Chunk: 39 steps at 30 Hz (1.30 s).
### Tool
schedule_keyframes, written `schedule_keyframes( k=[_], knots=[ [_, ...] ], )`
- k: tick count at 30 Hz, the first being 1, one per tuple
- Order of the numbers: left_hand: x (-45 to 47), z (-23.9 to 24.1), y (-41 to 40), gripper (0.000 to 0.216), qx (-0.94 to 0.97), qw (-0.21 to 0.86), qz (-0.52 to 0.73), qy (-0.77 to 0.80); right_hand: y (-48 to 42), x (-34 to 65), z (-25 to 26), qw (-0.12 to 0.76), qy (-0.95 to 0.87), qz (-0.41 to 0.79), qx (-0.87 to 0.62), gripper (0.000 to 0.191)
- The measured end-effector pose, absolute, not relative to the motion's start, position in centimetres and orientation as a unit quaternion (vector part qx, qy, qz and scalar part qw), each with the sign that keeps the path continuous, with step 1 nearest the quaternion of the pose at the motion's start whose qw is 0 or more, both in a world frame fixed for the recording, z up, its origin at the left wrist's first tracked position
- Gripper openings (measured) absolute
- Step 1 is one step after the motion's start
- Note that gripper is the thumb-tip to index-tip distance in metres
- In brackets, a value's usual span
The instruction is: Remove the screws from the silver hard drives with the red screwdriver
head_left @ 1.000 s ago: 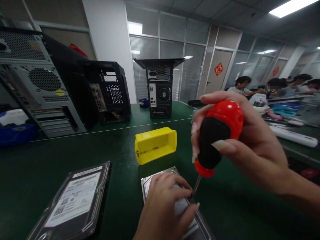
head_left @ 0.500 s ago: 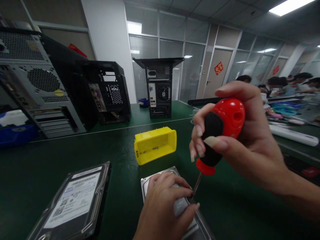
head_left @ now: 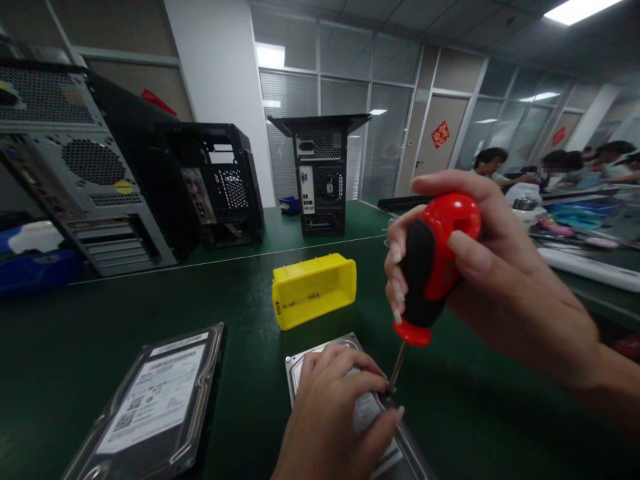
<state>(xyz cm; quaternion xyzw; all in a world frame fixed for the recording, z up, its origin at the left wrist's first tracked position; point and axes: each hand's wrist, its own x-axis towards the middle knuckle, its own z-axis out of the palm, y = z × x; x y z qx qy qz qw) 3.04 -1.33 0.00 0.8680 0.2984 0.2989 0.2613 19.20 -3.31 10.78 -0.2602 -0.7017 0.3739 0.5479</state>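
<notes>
Hard drive, nearer the middle (head_left: 367, 411): metal casing, pale label, lying label-up on the table (head_left: 245, 380), partly covered by the left hand (head_left: 335, 407). Left hand: laid over the drive's face, fingers bent and slightly apart, thumb spread away from the forefinger near the right edge. Screwdriver (head_left: 436, 260), one: stubby red-and-black handle, red collar, thin metal shaft; tilted, its lower end at the drive's right side just beside the left fingertips, exact contact too small to tell. Right hand (head_left: 493, 280): clasping the handle, forefinger arched above the top, thumb pressed to the red part, other fingers along the far side. Second hard drive (head_left: 155, 400): dark casing, white printed label facing up, lying to the left, well apart from both hands. Yellow bin (head_left: 313, 271): beyond the nearer drive, opening towards the viewer, a few small pieces inside, black marking at its left rim. Computer cases, three: a large grey-and-black one (head_left: 113, 200) at far left, an open black one (head_left: 250, 187) beside it, an upright black tower (head_left: 323, 183) behind the bin. Small blue container (head_left: 289, 205): just left of the tower. Co-workers (head_left: 493, 163): seated in the right background.
</notes>
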Motion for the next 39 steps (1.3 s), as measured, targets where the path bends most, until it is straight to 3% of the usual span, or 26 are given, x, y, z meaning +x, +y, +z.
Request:
schedule_keyframes(
  k=[39],
  knots=[
    [3.10, -0.12, -1.24, 0.018, 0.872, 0.254, 0.294, 0.297, -3.08, 19.22, 10.46, 0.563, -0.702, 0.344, -0.267, 0.033]
  ],
)
